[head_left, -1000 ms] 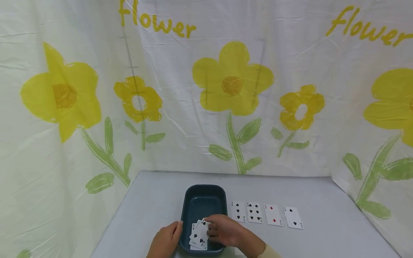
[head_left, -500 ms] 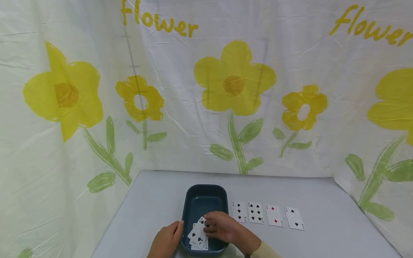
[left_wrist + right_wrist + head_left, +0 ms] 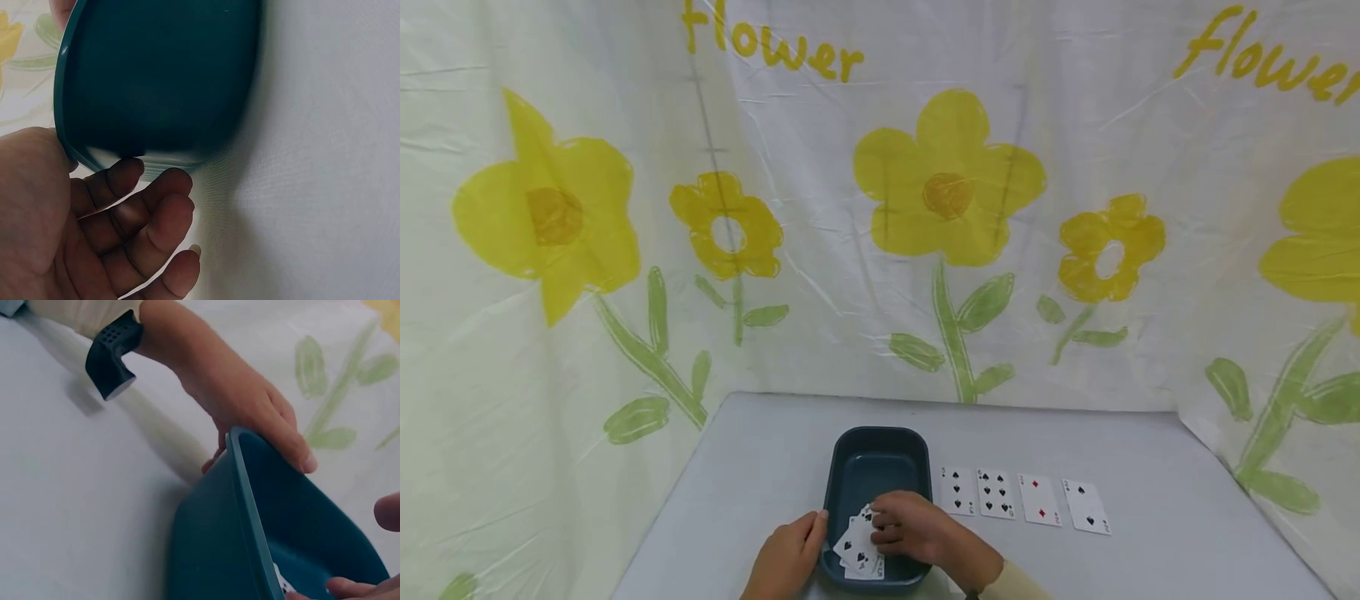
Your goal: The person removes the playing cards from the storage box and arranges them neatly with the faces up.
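Note:
A dark teal tub (image 3: 880, 468) with rounded corners stands on the table. My left hand (image 3: 786, 557) grips its left rim, thumb over the edge and fingers along the outer wall, as the right wrist view shows. Inside the near end of the tub lies a loose pile of white playing cards (image 3: 859, 546), spade faces up and fanned unevenly. My right hand (image 3: 917, 532) reaches over the right rim, its fingertips touching the right side of the pile. In the right wrist view its thumb (image 3: 389, 511) stands well apart from its fingers. The lower cards are mostly covered.
Right of the tub, several face-up playing cards lie in a row, among them a two of diamonds (image 3: 1039, 500) and a two of spades (image 3: 1086, 507). A white flower-painted curtain (image 3: 820, 358) hangs behind the pale table (image 3: 760, 450).
The top cards of the pile have slid left and fanned out under my right fingertips. The left hand keeps its hold on the tub.

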A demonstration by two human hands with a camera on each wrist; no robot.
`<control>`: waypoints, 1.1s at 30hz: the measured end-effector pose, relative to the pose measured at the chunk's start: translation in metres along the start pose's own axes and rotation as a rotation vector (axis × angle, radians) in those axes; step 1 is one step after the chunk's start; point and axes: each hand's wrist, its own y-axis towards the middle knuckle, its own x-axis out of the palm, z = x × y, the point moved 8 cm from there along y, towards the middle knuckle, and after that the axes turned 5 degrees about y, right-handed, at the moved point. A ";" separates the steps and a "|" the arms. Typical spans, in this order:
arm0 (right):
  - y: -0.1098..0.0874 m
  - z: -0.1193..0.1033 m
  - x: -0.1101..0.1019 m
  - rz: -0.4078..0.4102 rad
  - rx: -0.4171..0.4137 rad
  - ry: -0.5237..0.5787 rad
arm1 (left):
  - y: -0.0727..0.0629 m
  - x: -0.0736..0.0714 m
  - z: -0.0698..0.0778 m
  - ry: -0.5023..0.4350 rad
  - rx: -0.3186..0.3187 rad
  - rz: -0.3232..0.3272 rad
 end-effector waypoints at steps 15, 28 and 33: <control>-0.009 -0.015 -0.011 0.193 -0.098 -0.276 | -0.001 0.004 -0.001 -0.001 -0.008 0.036; -0.006 -0.012 -0.005 0.220 -0.082 -0.365 | 0.000 0.002 -0.001 0.001 0.023 0.048; -0.003 -0.006 0.000 0.217 -0.063 -0.372 | 0.000 0.003 -0.002 -0.007 0.026 0.032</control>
